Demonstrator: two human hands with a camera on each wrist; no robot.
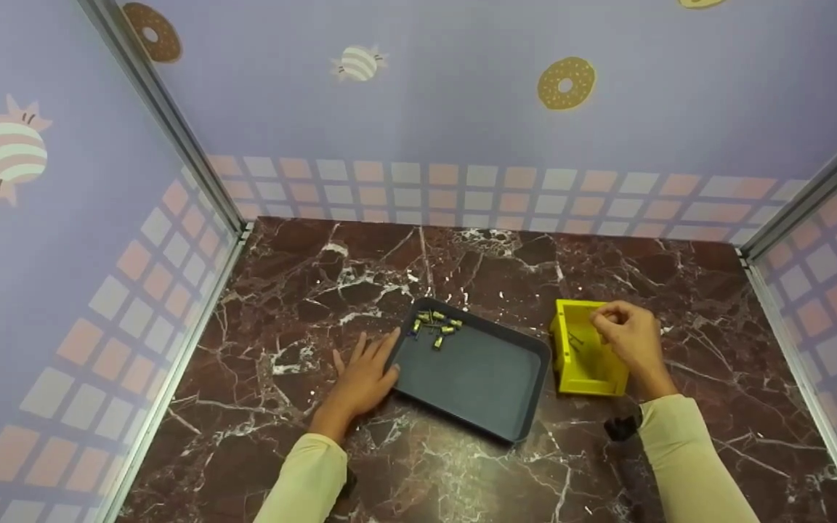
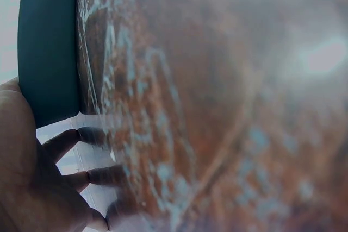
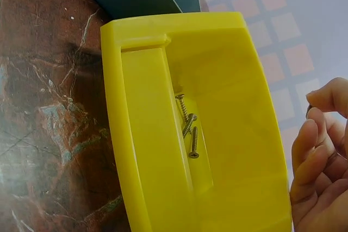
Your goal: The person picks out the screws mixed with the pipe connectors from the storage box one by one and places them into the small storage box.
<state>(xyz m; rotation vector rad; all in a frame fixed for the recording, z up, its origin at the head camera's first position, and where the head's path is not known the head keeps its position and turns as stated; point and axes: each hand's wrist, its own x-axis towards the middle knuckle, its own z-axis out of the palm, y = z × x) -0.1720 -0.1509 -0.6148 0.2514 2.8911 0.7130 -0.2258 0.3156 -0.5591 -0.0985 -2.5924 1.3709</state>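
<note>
My right hand (image 1: 631, 335) is over the right side of a yellow bin (image 1: 591, 386). Thumb and index finger pinch a small dark screw (image 3: 309, 111), mostly hidden by the fingertips. Inside the bin, several metal screws (image 3: 194, 144) lie loose on the floor, as the right wrist view shows. My left hand (image 1: 365, 380) lies at the left edge of a dark grey tray (image 1: 462, 381), fingers spread, touching its rim. Several small yellow-and-dark pieces (image 1: 438, 341) lie scattered in the tray's far left corner; their kind is too small to tell.
Tray and bin stand side by side on a dark red marbled table (image 1: 302, 290), a narrow gap between them. A patterned back wall (image 1: 462, 109) and side walls enclose the table. Small white flecks speckle the surface behind the tray.
</note>
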